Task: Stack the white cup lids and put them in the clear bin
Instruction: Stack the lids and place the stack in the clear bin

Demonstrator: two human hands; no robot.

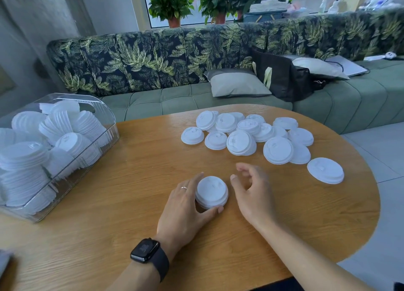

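Note:
A short stack of white cup lids (211, 192) stands on the wooden table (131, 181) near the front middle. My left hand (185, 210) grips the stack, fingers on its far left side and thumb at its near edge. Just to the right, my right hand (253, 192) hovers with loosely curled fingers and holds nothing. Several loose white lids (251, 135) lie scattered and overlapping farther back on the table, one lid (325, 170) apart at the right. The clear bin (105, 113) at the left holds several lid stacks.
A green sofa with a leaf-print back (175, 57) curves behind the table, with a grey cushion (236, 84) and a black bag (282, 76) on it. The table's rounded edge drops to a tiled floor (382, 151) at the right. Potted plants stand on the windowsill.

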